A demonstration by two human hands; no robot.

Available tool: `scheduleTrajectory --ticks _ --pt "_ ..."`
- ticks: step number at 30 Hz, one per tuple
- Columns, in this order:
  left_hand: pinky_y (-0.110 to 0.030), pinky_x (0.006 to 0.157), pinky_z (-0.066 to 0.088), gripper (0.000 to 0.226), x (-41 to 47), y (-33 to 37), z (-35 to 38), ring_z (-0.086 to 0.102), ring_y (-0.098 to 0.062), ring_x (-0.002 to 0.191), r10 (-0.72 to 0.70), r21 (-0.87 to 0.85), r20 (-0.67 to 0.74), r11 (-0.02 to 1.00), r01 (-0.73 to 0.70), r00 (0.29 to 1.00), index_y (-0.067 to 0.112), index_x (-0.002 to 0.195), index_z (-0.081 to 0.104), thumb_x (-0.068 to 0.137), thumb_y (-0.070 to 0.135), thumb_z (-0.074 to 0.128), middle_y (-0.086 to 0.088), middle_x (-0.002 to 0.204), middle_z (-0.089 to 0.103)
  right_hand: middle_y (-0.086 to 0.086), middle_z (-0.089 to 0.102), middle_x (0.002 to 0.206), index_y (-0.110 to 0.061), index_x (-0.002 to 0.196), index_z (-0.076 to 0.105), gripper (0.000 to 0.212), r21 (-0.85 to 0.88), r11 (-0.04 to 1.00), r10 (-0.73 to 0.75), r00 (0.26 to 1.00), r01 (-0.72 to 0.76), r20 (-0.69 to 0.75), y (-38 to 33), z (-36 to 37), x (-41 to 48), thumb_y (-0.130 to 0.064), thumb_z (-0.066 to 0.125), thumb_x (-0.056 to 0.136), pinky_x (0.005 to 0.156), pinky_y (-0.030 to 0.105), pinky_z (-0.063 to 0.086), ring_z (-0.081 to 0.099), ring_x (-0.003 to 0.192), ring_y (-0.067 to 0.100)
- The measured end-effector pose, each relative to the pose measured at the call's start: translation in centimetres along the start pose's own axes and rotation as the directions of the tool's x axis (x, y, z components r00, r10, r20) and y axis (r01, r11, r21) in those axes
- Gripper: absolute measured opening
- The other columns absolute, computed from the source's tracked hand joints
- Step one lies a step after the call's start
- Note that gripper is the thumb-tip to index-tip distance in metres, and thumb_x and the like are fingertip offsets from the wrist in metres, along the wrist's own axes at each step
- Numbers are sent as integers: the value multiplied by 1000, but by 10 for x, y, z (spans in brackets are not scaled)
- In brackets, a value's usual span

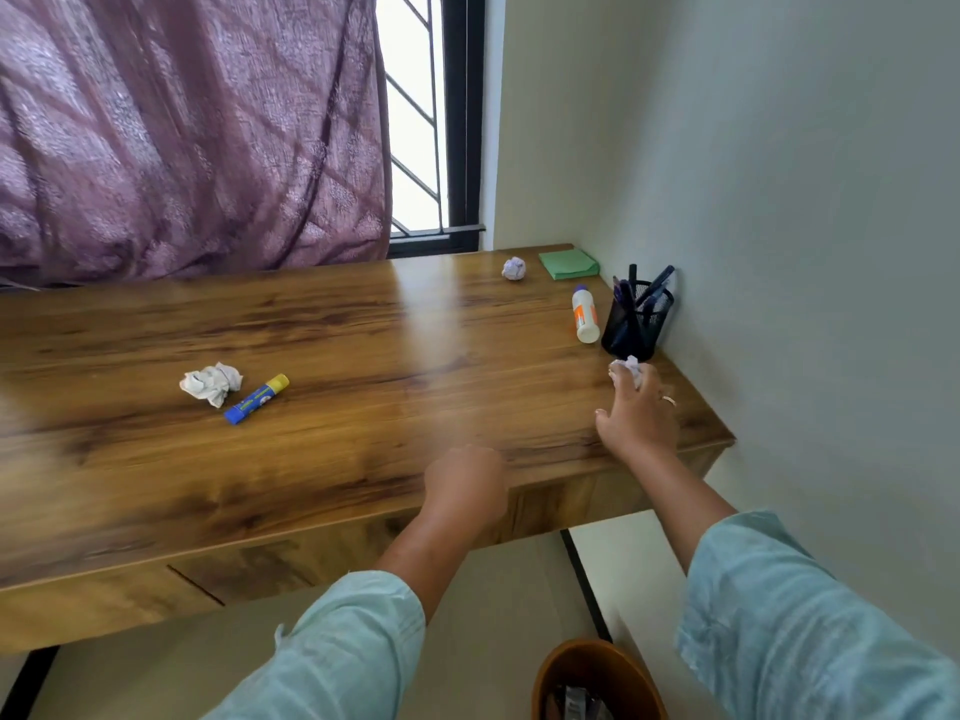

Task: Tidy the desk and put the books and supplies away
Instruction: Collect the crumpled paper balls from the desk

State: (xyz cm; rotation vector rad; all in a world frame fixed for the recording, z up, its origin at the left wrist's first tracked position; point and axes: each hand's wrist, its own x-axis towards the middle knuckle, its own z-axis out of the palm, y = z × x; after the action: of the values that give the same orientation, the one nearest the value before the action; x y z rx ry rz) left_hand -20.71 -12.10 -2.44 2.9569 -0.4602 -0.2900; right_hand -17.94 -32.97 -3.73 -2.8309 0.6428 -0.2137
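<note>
Head view: tidying barely started.
Right hand (636,407) pinched a paper ball (628,366); left hand (465,480) curled, contents unclear; glue stick (257,399), crumpled paper (211,383) remained.

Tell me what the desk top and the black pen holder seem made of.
Desk top: wood or wood-look laminate, going by the streaky brown grain; semi-gloss, since light reflects off it. Pen holder: probably black metal mesh; pens show through its fine grid.
</note>
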Motion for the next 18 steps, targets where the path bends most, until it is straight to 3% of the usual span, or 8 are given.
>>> scheduleTrajectory --ticks 8,12,15,18 --pt "-34 79 53 25 25 -20 -4 61 -20 96 -40 -135 -75 990 30 996 21 108 65 87 28 55 0 106 65 6 18 153 -29 147 20 67 28 994 102 994 -104 47 -8 20 35 -36 55 91 92 43 45 37 130 35" --pt "-34 81 53 26 36 -19 -9 60 -16 95 -67 -212 -89 976 47 994 22 113 64 91 32 54 2 108 64 9 32 143 -19 139 37 52 34 992 126 992 -125 -31 -10 29 46 -34 54 92 87 42 47 47 118 35" --pt "-31 81 51 30 44 -27 -18 59 -14 98 -113 -262 -128 962 76 985 24 119 61 92 34 54 3 114 62 10 41 130 -12 122 52 31 -9 1000 -12 998 11 -60 -18 33 54 -28 48 95 82 38 47 54 104 30" --pt "-25 73 44 28 49 -40 -27 59 -15 99 -197 -300 -198 945 131 960 23 116 62 93 34 52 2 114 63 11 45 124 -10 115 54 27 24 974 -225 974 225 5 -41 40 54 -26 43 96 82 33 43 53 104 29"
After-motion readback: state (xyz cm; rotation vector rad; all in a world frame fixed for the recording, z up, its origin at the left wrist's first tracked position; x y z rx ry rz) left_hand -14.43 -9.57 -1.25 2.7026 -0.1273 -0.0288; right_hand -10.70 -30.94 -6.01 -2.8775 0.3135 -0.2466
